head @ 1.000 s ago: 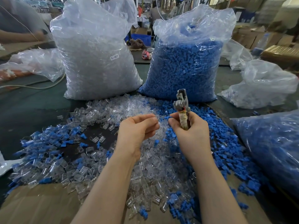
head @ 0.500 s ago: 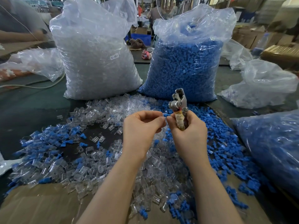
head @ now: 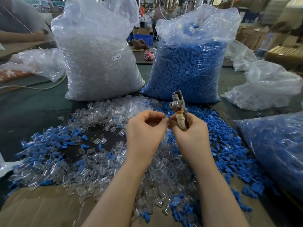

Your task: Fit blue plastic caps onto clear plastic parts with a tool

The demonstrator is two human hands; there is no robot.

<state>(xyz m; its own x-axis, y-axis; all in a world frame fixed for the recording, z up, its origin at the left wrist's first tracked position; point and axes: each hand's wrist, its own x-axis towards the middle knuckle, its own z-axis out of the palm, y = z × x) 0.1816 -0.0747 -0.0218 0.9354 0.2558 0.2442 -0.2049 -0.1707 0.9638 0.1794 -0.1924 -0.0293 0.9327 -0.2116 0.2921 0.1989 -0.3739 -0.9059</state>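
Right hand (head: 190,133): our grip is clamped round the tool (head: 178,110), metal head pointing up.
Left hand (head: 144,130): our fingertips pinch a small blue cap (head: 167,117), held against the right hand's fingertips.
Clear parts (head: 113,171): heaped loose on the bench (head: 29,102) beneath our hands.
Blue caps (head: 232,154): spread to the right.

Bright blue caps (head: 218,145) spill across a dark green bench (head: 32,108), mixed with colourless clear parts (head: 105,169). Behind stand 2 see-through bags, one (head: 98,54) frosty white, one (head: 188,66) packed solid blue. The tool (head: 177,105) is dull silver with a tan-wrapped handle. Brown cardboard (head: 41,207) lies nearest.
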